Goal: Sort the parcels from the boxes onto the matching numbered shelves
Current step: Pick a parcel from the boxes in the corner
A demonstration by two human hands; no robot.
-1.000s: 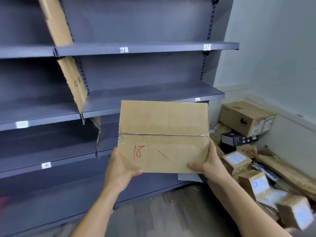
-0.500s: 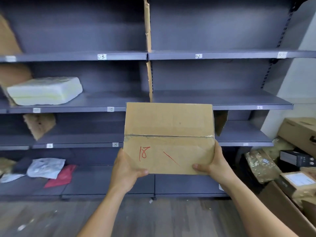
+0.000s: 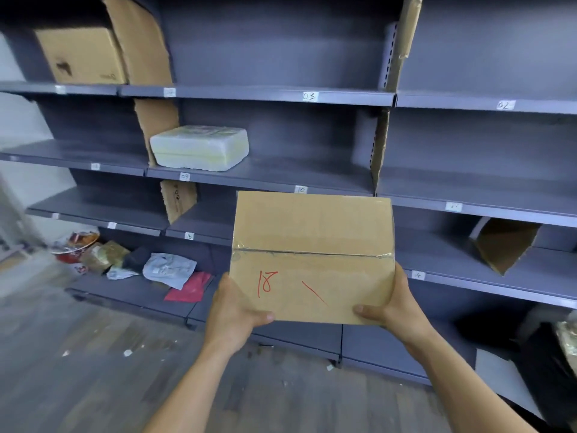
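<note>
Grey metal shelving (image 3: pixel 312 173) fills the wall ahead. Torn cardboard dividers (image 3: pixel 379 148) split its tiers, and small handwritten tags mark the front edges, among them tag 03 (image 3: pixel 309 96), tag 09 (image 3: pixel 184 176), tag 10 (image 3: pixel 300 189) and tag 16 (image 3: pixel 189 236).

We hold a flat cardboard parcel (image 3: pixel 312 257) out in front of the third tier, resting on no shelf. Its taped face is turned up so that the red "18" can be checked against the tags. Our left hand (image 3: pixel 234 310) and right hand (image 3: pixel 396 304) each clasp a near corner, thumbs pressed on top and the other fingers hidden beneath. Gripping both corners, we judge, keeps so wide a box level.

No tag reading 18 is legible. Numbers on the third tier seem to climb leftward from tag 16, so we judge the slot lies further left, where two tags are too blurred to read.

A white wrapped parcel (image 3: pixel 199 146) lies above tag 09, and a brown box (image 3: pixel 81 56) stands on the top tier at left. Soft bags (image 3: pixel 170 270) and a red pouch (image 3: pixel 189 287) lie on the bottom tier.
</note>
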